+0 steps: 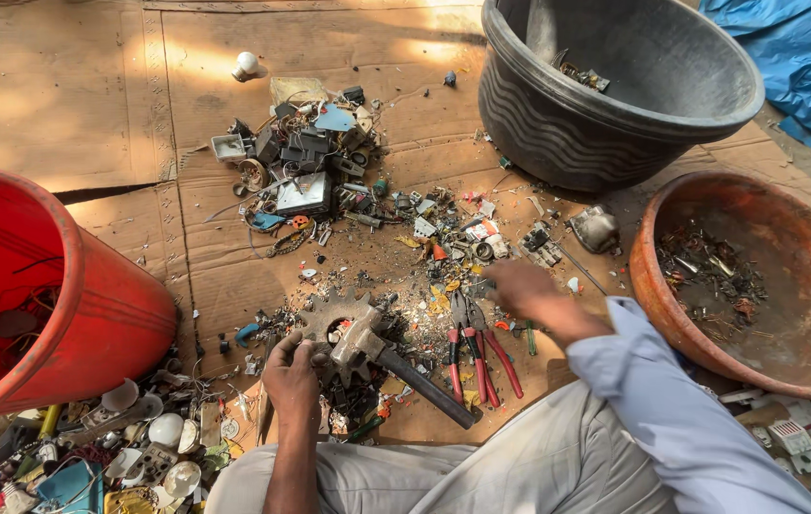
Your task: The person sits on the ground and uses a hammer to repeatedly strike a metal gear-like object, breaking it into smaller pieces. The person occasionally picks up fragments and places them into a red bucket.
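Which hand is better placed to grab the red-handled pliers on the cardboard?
Right, probably. The right hand hovers just above the pliers, while the left hand is farther off, resting by the gear and hammer.

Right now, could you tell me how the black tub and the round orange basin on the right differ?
The black tub is dark, with ribbed sides, while the orange basin is rust-coloured and smooth. The black tub looks deeper and steeper; the orange basin is shallower and wider open. The black tub holds only a few scraps near its far wall, whereas the orange basin has a spread of small metal bits across its bottom. Both are round, stand open-side up on the cardboard, and hold sorted scrap.
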